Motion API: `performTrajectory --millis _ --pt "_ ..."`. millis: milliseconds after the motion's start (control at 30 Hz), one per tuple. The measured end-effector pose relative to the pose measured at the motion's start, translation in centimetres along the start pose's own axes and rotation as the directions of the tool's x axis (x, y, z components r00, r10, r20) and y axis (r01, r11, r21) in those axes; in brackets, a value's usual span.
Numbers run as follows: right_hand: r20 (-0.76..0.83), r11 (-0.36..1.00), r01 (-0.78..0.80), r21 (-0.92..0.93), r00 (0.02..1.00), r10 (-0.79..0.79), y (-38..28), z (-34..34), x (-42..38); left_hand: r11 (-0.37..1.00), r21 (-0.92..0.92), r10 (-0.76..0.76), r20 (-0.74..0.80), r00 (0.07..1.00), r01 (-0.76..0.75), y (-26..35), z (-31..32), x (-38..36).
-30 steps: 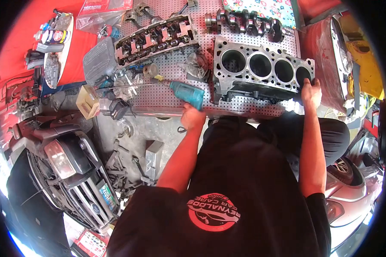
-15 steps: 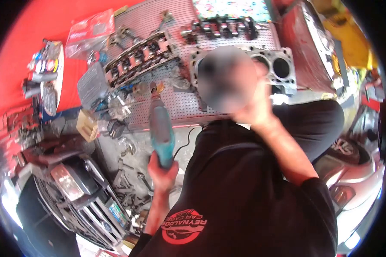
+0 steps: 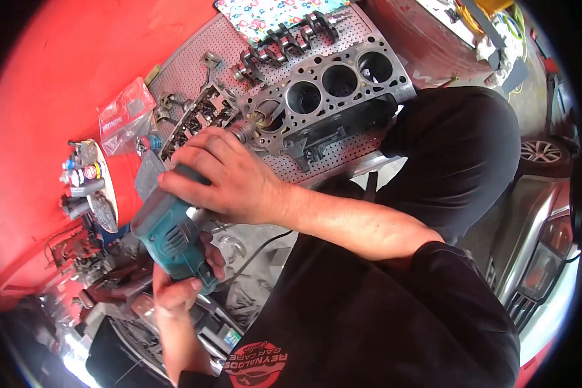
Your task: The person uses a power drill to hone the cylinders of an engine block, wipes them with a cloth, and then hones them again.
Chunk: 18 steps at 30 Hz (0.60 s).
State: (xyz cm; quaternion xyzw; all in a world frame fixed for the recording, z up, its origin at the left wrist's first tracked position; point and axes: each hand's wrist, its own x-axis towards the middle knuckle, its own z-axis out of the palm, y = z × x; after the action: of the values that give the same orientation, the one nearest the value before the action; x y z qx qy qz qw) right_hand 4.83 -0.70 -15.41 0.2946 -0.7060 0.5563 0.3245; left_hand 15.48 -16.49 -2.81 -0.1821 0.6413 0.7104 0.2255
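A teal power drill [image 3: 169, 234] is held between both hands, tilted up toward the engine block [image 3: 339, 84]. My left hand [image 3: 178, 291] is closed around its lower grip. Over the drill's front part lies my right hand [image 3: 223, 171], its fingers wrapped round the dark housing. Past my right hand, the grey chuck [image 3: 242, 131] shows, and a yellowish attachment [image 3: 261, 119] reaches into or over the block's nearest-left cylinder bore; its exact depth cannot be made out. Part of the cylinder head [image 3: 204, 116] lies behind my right hand.
A crankshaft [image 3: 288, 45] lies behind the block on the perforated bench [image 3: 191, 55], near a floral cloth [image 3: 265, 16]. A piston with its rod [image 3: 210, 61] and a plastic bag [image 3: 126, 116] are farther left. A cord [image 3: 258, 249] hangs below. A car [image 3: 537, 258] stands at right.
The drill has swung from pointing at the bench to the block's left cylinder. My right hand has come from over the block onto the drill, and the blurred round patch there is gone.
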Motion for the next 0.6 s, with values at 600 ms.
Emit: performTrajectory --millis 600 --pt "-0.298 0.939 -0.345 -0.005 0.897 0.327 6.8 -2.3 -0.6 0.801 0.514 -0.259 -0.167 0.951 0.309 8.1 7.1 11.2"
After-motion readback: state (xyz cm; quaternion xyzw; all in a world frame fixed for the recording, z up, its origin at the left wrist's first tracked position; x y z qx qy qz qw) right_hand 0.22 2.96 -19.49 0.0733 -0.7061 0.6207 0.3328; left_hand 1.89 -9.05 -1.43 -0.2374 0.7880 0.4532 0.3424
